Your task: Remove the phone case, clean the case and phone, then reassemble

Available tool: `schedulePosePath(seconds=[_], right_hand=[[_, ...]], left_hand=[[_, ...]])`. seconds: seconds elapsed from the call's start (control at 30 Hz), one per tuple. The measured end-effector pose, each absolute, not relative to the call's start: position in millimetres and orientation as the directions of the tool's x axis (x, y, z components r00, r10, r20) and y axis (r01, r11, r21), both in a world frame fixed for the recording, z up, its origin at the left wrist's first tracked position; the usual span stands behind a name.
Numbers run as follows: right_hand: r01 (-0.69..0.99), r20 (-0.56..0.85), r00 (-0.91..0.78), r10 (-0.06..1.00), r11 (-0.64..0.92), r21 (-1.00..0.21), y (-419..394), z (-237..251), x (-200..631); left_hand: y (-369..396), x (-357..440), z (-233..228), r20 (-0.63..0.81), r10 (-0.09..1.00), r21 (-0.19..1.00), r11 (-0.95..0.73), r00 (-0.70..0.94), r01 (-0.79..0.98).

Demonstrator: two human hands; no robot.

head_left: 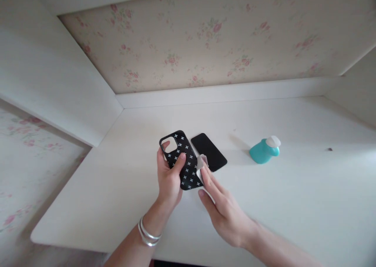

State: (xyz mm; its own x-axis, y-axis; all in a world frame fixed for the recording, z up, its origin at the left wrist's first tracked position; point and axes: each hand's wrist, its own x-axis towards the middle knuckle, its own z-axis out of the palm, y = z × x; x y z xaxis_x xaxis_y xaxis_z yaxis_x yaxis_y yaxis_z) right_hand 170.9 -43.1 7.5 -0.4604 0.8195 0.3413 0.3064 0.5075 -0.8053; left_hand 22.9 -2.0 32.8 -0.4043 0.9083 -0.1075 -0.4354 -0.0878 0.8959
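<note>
A black phone case (184, 169) with white crosses and a square camera cutout is gripped in my left hand (170, 177), the thumb lying across its back. My right hand (225, 212) presses a small pale cloth (201, 166) against the case's lower right edge with its fingers. Just beyond the case, a phone (209, 151) lies flat on the table, its black face upward. The cloth and fingers partly overlap the phone's near left side in this view. A fingertip of my left hand shows through the cutout.
A turquoise bottle (261, 151) with a white top stands to the right on the white table (293, 204). Farther right lies a tiny dark bit (330, 149). White panels and a floral-papered wall (199, 44) bound the table at the back and left.
</note>
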Motion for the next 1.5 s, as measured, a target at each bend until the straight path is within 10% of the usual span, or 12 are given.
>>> schedulePosePath(seconds=[0.9,1.17,1.5], right_hand=[[0.483,0.387,-0.052,0.921,0.362,-0.797,-21.5,27.0,189.1],[0.462,0.316,0.009,0.949,0.276,-0.843,-17.3,27.1,192.8],[0.404,0.307,0.008,0.952,0.277,-0.872,-15.8,21.5,190.1]], left_hand=[[-17.4,32.2,35.4,-0.184,0.935,0.899,0.285,0.303,-0.333],[-16.9,26.6,39.2,-0.340,0.795,0.595,0.595,0.502,-0.540],[-19.6,34.7,34.6,-0.327,0.765,0.498,0.638,0.554,-0.587]])
